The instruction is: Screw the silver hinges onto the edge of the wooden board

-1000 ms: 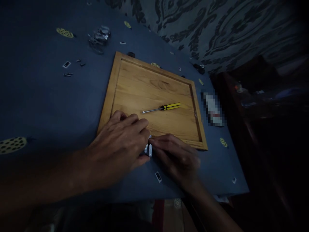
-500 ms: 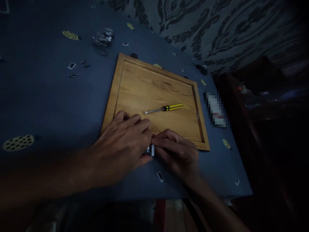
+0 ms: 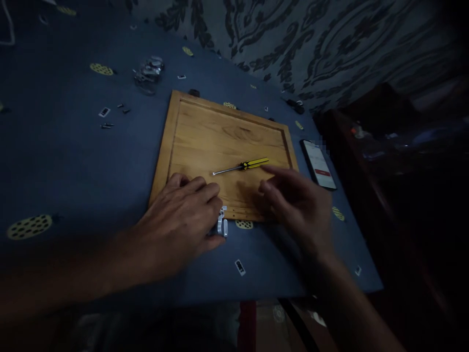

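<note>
A wooden panel (image 3: pixel 205 132) with a raised frame lies flat on the table. My left hand (image 3: pixel 186 205) rests on its near left edge, fingers curled around a silver metal hinge (image 3: pixel 222 222); much of the hinge is hidden beneath the fingers. Small dark holes show in the panel's near rail, just right of it. Over the right part of the panel, my right hand (image 3: pixel 296 205) hovers with thumb and forefinger apart and nothing visible between them. A yellow and black screwdriver (image 3: pixel 254 163) lies on the panel, its handle close to my right forefinger.
Several small screws (image 3: pixel 107 125) lie on the blue patterned tablecloth (image 3: pixel 73 171) to the left. Behind them is a clump of shiny metal parts (image 3: pixel 149 72). A phone (image 3: pixel 318 165) lies right of the panel, with a dark object (image 3: pixel 295 105) farther back near the wall.
My right hand has left the hinge and moved right and up toward the screwdriver handle, its fingers opening. My left hand stays on the hinge. The view has shifted slightly.
</note>
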Demonstrator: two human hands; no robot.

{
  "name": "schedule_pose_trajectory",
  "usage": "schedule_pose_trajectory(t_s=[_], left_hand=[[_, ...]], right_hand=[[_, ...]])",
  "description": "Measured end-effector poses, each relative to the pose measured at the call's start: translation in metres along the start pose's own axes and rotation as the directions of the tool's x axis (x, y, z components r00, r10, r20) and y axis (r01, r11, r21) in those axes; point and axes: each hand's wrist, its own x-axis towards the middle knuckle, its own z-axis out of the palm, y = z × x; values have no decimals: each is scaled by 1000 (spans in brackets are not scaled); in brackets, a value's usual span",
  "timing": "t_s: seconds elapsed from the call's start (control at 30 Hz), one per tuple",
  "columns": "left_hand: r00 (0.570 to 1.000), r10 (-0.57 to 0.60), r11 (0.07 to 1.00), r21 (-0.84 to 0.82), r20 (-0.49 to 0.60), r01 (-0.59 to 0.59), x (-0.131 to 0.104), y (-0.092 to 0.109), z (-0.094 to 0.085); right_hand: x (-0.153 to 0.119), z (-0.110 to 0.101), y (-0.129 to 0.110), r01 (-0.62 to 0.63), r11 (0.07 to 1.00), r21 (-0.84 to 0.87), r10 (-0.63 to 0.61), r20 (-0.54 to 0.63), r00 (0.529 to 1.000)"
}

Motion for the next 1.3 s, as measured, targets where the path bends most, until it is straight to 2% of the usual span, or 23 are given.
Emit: schedule_pose_trajectory(t_s=[0.13,0.23,0.37,0.5,0.63,0.73,0.9,0.97,1.03,1.13,1.2,1.23,1.3], left_hand=[[1000,-16,1000,-6,-15,16,1,1,1],[1000,-26,1000,-1,-3,26,1,1,0],[1000,-30,999,32,11,29,1,1,0],[999,-33,999,32,22,32,0,1,-2],[996,-46,999,27,72,44,2,2,-5],[992,-58,998,23,109,56,4,1,-5],[986,-68,998,1,150,69,4,1,-5],[986,-69,997,-10,153,71,4,0,-5],[988,-64,997,-20,143,68,3,0,-6],[992,-51,998,-26,114,54,2,0,-5],[995,-41,999,-23,96,43,2,-1,-5],[995,-40,999,-21,92,42,2,-1,-5],[995,-41,999,-19,95,43,2,0,-5]], right_hand=[[43,-8,26,-62,970,-233,82,81,993],[61,-3,31,-64,939,-338,118,143,983],[67,5,26,-91,931,-353,127,80,989],[64,8,23,-143,960,-240,152,23,988],[57,12,22,-244,958,150,256,-61,965],[53,11,19,-158,893,422,259,-195,946],[40,1,-7,27,855,517,180,-347,921],[30,1,-24,144,875,462,78,-428,900],[20,5,-39,237,899,368,-13,-520,854],[9,15,-51,396,893,213,-141,-704,696],[5,21,-51,432,894,120,-202,-752,627],[3,22,-50,431,898,86,-225,-752,619],[-1,23,-48,409,911,50,-253,-714,653]])
